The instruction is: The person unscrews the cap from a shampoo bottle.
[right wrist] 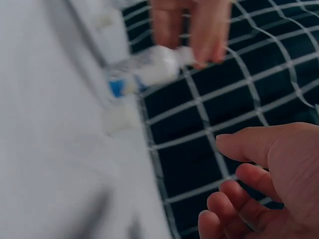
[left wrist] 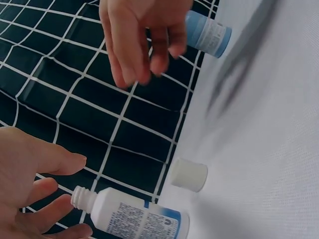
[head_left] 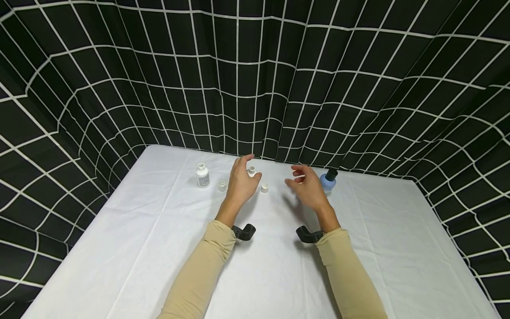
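My left hand (head_left: 241,182) hovers by an uncapped white bottle (left wrist: 130,215), its fingers spread near the threaded neck and holding nothing. In the head view that hand hides most of the bottle. A white screw cap (head_left: 264,188) lies on the cloth just right of the bottle. My right hand (head_left: 311,189) is raised over the cloth with fingers loosely bent and nothing in them. Beside it, partly hidden, stands a light blue bottle (head_left: 327,180) with a black cap.
Farther left stands a second uncapped white bottle (head_left: 202,176), with another white cap (head_left: 222,186) close to its right. A white cloth covers the table (head_left: 271,270). Behind and around it hangs a black curtain (head_left: 255,75) with a white grid.
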`<state>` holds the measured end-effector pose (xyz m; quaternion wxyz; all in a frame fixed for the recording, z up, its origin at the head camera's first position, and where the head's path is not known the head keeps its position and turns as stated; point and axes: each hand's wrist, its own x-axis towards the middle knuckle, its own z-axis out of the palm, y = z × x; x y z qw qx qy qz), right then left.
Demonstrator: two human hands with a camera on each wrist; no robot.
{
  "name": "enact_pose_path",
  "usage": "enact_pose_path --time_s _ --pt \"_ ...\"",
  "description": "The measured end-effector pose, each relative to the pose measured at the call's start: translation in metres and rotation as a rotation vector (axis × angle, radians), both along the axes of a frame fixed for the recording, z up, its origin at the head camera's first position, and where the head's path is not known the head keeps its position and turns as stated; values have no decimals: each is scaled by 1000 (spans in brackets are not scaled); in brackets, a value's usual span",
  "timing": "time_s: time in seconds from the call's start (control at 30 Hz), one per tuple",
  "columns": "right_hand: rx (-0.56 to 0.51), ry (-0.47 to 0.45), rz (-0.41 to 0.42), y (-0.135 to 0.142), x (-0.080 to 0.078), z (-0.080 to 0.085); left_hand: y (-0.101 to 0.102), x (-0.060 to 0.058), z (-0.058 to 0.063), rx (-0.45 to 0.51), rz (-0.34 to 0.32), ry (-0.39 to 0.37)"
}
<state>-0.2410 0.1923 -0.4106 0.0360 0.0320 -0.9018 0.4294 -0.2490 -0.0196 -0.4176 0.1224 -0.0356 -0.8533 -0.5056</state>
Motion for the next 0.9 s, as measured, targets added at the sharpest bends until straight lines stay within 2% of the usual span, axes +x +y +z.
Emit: enact_pose_path --time_s 0.23,0.43,0.57,0.9 --pt "-75 63 -118 29 7 23 4 7 9 -19 9 44" --pt "-175 89 -167 45 14 36 9 13 17 -15 11 114" --pt "-180 96 -200 52 19 40 12 18 21 -16 -1 158" --pt "-215 98 -300 73 26 49 13 24 32 28 -53 202"
